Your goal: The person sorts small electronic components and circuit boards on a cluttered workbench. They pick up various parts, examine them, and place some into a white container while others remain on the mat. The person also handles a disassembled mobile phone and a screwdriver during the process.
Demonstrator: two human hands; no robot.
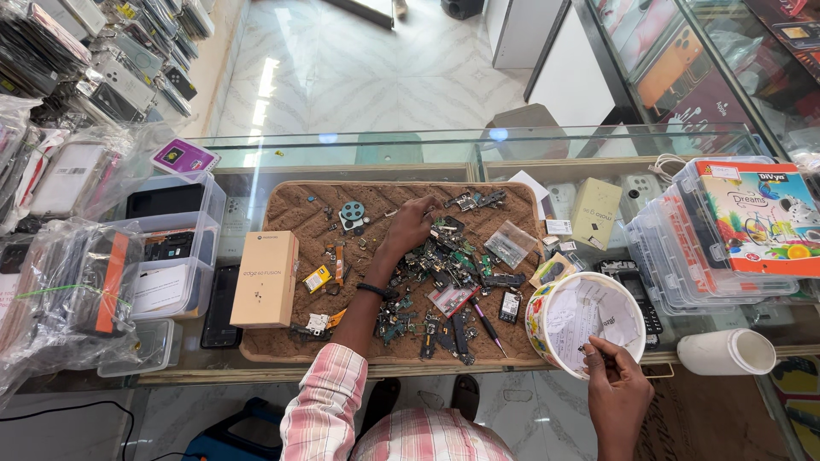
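My left hand [412, 224] reaches far over the brown mat [290, 213], fingers pinched narrow into the heap of small phone parts [444, 282] to pick one | my right hand [617, 386] grips the paper tub's [547, 312] near rim, keeping it steady and tilted beside the heap on the counter [256, 183].

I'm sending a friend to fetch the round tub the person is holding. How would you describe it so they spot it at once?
Start at the brown mat strewn with phone parts on the glass counter. At its near right corner, the right hand grips a round tub with crumpled paper inside. Its colourful printed wall sets it apart from the plain white cup lying beside it.
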